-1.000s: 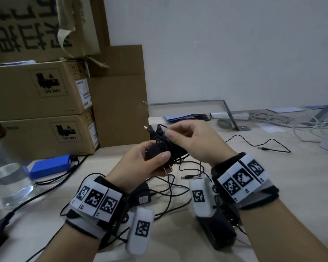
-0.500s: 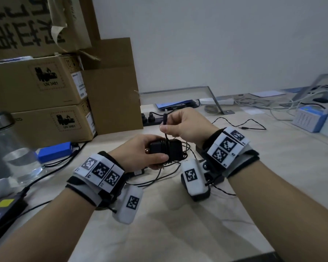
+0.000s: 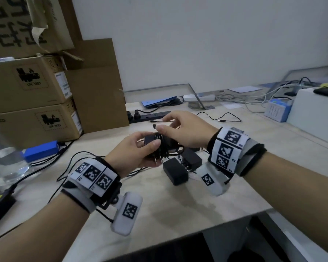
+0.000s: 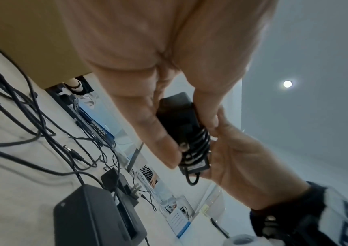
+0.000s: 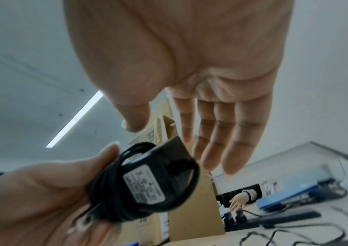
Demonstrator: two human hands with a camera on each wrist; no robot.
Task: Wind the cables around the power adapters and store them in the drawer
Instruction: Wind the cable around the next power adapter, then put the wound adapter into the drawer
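Note:
My left hand (image 3: 150, 146) grips a black power adapter (image 3: 149, 139) above the desk, with its cable wound in tight turns round the body and the prongs pointing down. In the left wrist view the left hand (image 4: 186, 131) pinches the adapter (image 4: 179, 113) between thumb and fingers. My right hand (image 3: 165, 122) hovers just over and behind the adapter. The right wrist view shows the right hand (image 5: 179, 146) with straight fingers, holding nothing, above the wound adapter (image 5: 147, 183). Two more black adapters (image 3: 175, 172) (image 3: 192, 159) lie on the desk below my hands amid loose cable.
Stacked cardboard boxes (image 3: 30, 103) fill the left. A black power strip (image 3: 150, 116) lies behind my hands and a loose black cable (image 3: 220, 118) to its right. A blue pack (image 3: 41, 153) and a glass jar (image 3: 6, 163) are at left, a white box (image 3: 311, 110) at far right.
My right hand was pinching the cable end and lifting it above the adapter; it has let go and now hovers with straight fingers. The left hand still holds the wound adapter.

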